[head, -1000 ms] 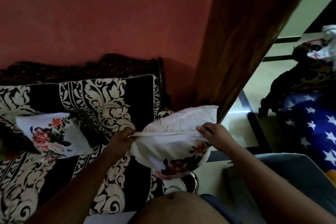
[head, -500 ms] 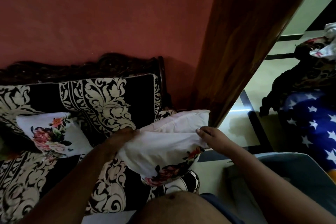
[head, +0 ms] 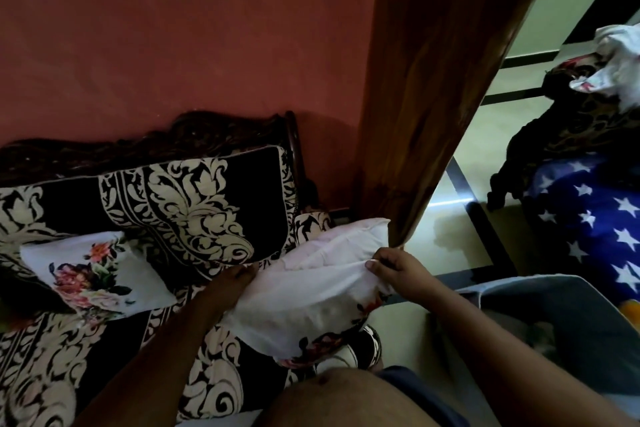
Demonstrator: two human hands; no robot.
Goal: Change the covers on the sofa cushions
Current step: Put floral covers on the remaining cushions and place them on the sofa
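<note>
Both arms reach in from the bottom of the view, forearms angled up toward a cushion held over the sofa's right end. The right hand [head: 398, 274] sits at the cushion's right edge, fingers curled and thumb pressed in, pinching a fold of the white floral cover [head: 311, 308] at its opening. The left hand [head: 230, 282] is at the opposite side, fingers bent over the cover's left edge and partly buried in the cloth; it looks like a grip on the cover, though the dim light makes the fingertips hard to read. Between the two hands the pale cushion [head: 349, 236] pokes out of the top of the cover, its upper corner near the hanging brown curtain [head: 433, 97].

Against half a second ago, the right hand has slid a touch lower along the edge and the cover has ridden further up, so less bare cushion shows. A full second back, the opening was pulled taut into a straight band between the hands; now it sags in soft folds.

A second floral cushion [head: 93, 274] lies on the black-and-cream patterned sofa [head: 194, 204] to the left, well apart. At right, a blue star-print cloth [head: 595, 225].
</note>
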